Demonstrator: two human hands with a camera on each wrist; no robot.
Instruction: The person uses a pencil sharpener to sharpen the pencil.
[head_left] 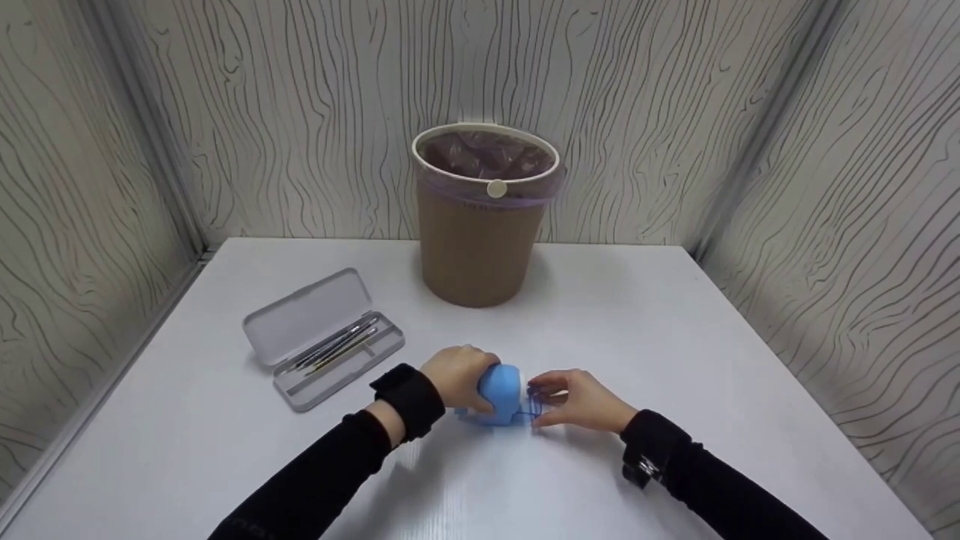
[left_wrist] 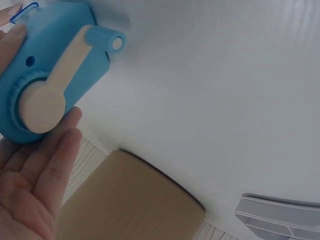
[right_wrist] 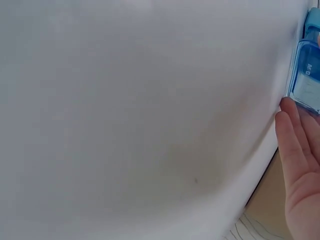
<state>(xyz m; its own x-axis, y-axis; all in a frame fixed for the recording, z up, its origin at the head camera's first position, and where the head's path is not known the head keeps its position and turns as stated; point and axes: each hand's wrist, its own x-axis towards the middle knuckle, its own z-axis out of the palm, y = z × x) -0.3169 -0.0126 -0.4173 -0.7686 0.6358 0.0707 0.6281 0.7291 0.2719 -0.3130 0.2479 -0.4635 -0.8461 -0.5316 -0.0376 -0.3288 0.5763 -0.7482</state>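
Observation:
A blue pencil sharpener [head_left: 501, 394] stands on the white table [head_left: 675, 337] near its front middle. My left hand [head_left: 457, 379] wraps round its left side and grips it. In the left wrist view the sharpener [left_wrist: 50, 65] shows a cream crank handle [left_wrist: 65, 75], with my left hand's fingers [left_wrist: 50, 165] lying along its body. My right hand [head_left: 577, 401] pinches a clear blue drawer [head_left: 531, 409] that sticks out of the sharpener's right side. In the right wrist view the drawer [right_wrist: 307, 80] sits at the right edge just above my right hand's fingers [right_wrist: 295, 150].
A tan waste bin [head_left: 484, 225] lined with a purple bag stands at the back middle of the table. An open grey pencil case [head_left: 322, 337] holding several pencils [head_left: 337, 346] lies to the left. Wood-grain walls close in three sides.

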